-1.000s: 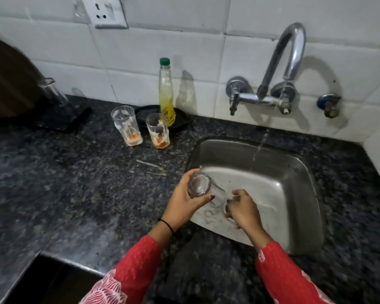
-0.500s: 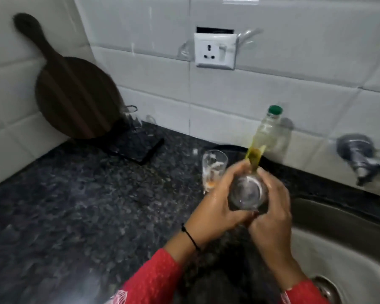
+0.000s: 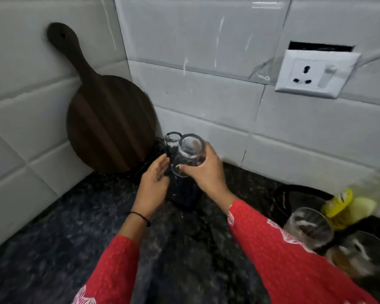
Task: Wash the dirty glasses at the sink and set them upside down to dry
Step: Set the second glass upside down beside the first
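Observation:
My right hand grips a clear washed glass, held upside down with its base up, just above a small dark mat on the counter. Right behind it another clear glass stands upside down on the mat. My left hand hovers beside the held glass with fingers apart, touching or almost touching its rim. Two dirty glasses with orange residue stand at the lower right: one nearer the wall, the other at the frame's edge.
A dark round wooden board leans in the tiled corner behind the mat. A yellow soap bottle stands on a black dish at the right. A white wall socket sits above. The counter is dark speckled granite.
The view swung left from the sink to the corner. The glass was carried from the sink to the mat and now rests in my right hand alone; my left hand let go.

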